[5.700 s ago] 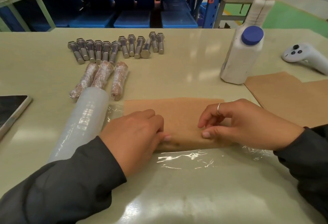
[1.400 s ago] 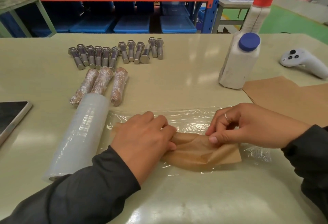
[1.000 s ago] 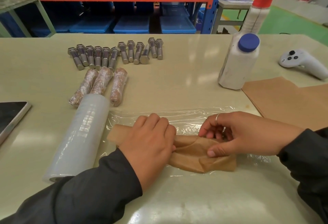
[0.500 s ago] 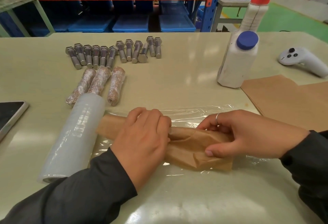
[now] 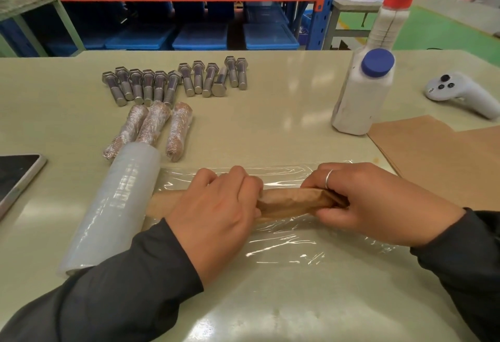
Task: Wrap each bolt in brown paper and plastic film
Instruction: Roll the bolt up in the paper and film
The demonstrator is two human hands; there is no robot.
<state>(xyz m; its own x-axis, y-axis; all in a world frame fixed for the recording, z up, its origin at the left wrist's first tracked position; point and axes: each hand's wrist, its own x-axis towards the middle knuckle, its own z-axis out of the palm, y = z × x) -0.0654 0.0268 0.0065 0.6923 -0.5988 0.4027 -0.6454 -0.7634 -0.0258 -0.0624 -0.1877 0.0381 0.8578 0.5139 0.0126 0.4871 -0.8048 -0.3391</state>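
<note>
Paper roll gripped between left hand, right hand.

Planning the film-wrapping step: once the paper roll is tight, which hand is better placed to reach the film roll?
Probably the left hand: the film roll lies just beside it, on the left. The right hand grips the paper roll's far end, away from the film roll.

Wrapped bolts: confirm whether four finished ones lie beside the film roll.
No, only three wrapped bolts lie by the film roll.
</note>
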